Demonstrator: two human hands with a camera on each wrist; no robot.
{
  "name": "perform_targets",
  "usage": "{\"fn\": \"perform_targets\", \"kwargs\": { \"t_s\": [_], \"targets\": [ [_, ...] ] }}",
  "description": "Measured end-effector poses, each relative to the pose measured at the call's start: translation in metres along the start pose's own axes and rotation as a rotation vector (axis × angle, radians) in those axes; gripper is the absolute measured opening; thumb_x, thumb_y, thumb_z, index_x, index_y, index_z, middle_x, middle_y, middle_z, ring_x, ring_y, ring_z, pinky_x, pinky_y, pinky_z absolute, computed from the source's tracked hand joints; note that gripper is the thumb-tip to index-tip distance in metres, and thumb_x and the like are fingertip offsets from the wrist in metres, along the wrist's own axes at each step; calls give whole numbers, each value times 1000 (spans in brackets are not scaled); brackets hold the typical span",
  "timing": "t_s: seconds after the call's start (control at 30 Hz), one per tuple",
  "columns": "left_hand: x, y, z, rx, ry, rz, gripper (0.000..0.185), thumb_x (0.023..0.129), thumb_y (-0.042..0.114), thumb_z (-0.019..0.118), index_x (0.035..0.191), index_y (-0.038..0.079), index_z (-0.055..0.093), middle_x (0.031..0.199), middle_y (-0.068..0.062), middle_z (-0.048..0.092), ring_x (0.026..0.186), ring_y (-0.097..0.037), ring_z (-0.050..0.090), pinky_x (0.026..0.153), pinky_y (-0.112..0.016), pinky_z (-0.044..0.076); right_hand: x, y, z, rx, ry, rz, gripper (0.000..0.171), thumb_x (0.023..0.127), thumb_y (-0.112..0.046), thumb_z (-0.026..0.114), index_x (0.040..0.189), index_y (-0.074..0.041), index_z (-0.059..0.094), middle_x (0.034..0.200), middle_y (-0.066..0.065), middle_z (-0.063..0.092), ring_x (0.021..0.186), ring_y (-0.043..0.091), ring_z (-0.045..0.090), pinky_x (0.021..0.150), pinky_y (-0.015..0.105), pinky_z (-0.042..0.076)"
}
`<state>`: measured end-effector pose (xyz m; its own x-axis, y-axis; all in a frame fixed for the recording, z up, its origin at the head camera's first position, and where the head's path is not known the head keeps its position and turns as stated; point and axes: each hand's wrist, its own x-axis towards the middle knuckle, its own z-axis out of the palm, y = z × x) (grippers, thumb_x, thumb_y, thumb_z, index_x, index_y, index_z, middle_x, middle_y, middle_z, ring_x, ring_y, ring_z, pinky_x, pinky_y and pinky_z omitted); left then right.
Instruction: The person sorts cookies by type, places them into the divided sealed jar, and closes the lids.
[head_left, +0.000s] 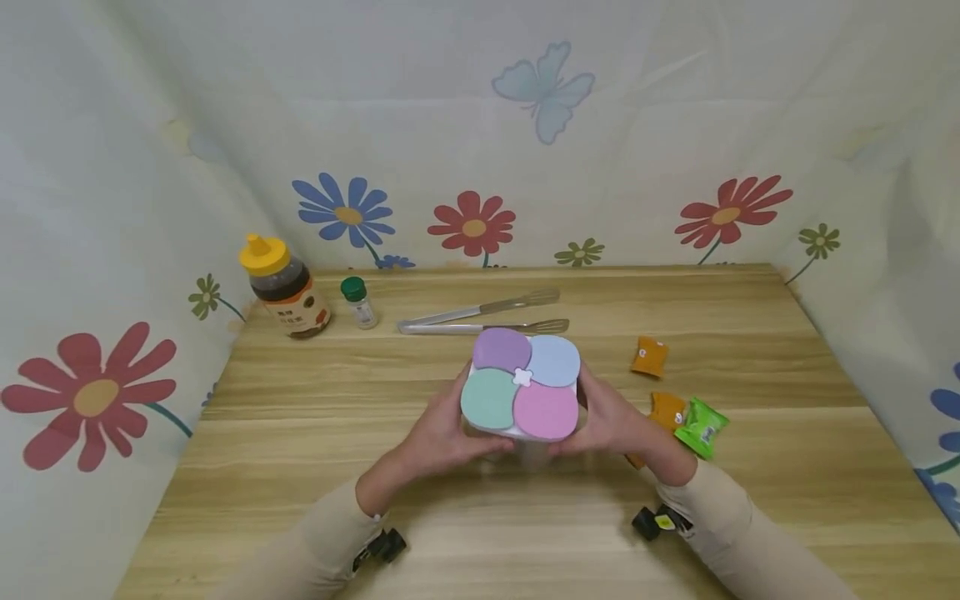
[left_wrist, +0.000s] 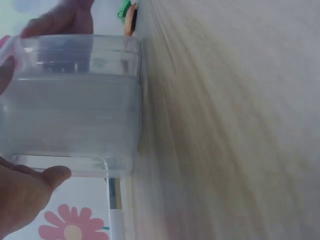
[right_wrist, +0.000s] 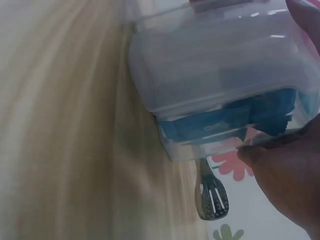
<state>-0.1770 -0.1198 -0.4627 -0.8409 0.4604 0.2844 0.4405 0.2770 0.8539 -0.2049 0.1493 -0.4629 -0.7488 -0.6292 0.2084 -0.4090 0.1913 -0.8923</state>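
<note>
A clear plastic snack box (left_wrist: 75,110) has a lid (head_left: 491,398) with four rounded petals in purple, light blue, green and pink. My left hand (head_left: 442,427) grips its left side, thumb along the near side. On the opposite side my right hand (head_left: 609,417) holds it the same way. The box stands upright with its base close to the wooden table. Through its wall in the right wrist view, blue wrapped packets (right_wrist: 210,125) show inside. From the head, the lid hides the contents.
Slotted-end metal tongs (head_left: 450,317) lie behind the box. A yellow-capped jar (head_left: 296,304) and a green-capped shaker (head_left: 362,308) stand at the back left. Beside my right forearm are orange packets (head_left: 649,357) and a green packet (head_left: 702,428). A flowered curtain (head_left: 630,150) surrounds the table.
</note>
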Motion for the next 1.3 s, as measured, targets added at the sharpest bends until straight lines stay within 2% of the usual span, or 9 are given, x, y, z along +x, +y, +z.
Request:
{"fn": "perform_targets", "kwargs": {
  "t_s": [0.23, 0.33, 0.6, 0.87, 1.17, 1.3],
  "targets": [
    [0, 0, 3, 44, 46, -52, 114, 67, 35, 90, 154, 30, 18, 144, 6, 48, 131, -15, 48, 110, -42, 39, 6, 5, -9, -30, -42, -25, 120, 57, -10, 95, 151, -14, 20, 147, 10, 42, 127, 23, 48, 108, 30, 39],
    [0, 0, 5, 54, 69, -57, 115, 66, 38, 90, 154, 28, 18, 144, 5, 47, 131, -15, 47, 110, -42, 39, 9, 3, -11, -29, -60, -39, 119, 57, -7, 94, 151, -9, 20, 147, 13, 41, 129, 25, 46, 110, 32, 37],
    [-2, 3, 7, 84, 90, -63, 119, 65, 40, 90, 155, 30, 14, 146, 4, 46, 132, -15, 47, 110, -42, 39, 11, -24, -15, 8, -98, -47, 112, 61, -3, 90, 148, 0, 21, 146, 17, 41, 129, 20, 45, 110, 30, 37],
    [-5, 4, 5, 74, 96, -107, 117, 65, 43, 89, 155, 30, 16, 146, 5, 46, 132, -15, 46, 111, -43, 38, 13, -26, -15, 14, -107, -52, 110, 62, -3, 89, 148, -1, 21, 145, 17, 41, 128, 21, 46, 110, 30, 37],
    [-5, 3, 5, 70, 86, -105, 117, 66, 43, 89, 155, 32, 14, 147, 5, 44, 133, -15, 46, 111, -42, 38, 12, -26, -15, -12, -101, -36, 109, 61, -3, 89, 147, 1, 22, 144, 18, 43, 127, 22, 48, 109, 28, 38],
    [-6, 1, 7, 70, 82, -102, 118, 66, 42, 89, 156, 31, 13, 147, 5, 45, 133, -16, 46, 110, -43, 39, 11, -10, -14, -14, -96, -41, 113, 60, -5, 91, 149, -3, 21, 145, 16, 42, 128, 24, 47, 110, 30, 38]
  ]
}}
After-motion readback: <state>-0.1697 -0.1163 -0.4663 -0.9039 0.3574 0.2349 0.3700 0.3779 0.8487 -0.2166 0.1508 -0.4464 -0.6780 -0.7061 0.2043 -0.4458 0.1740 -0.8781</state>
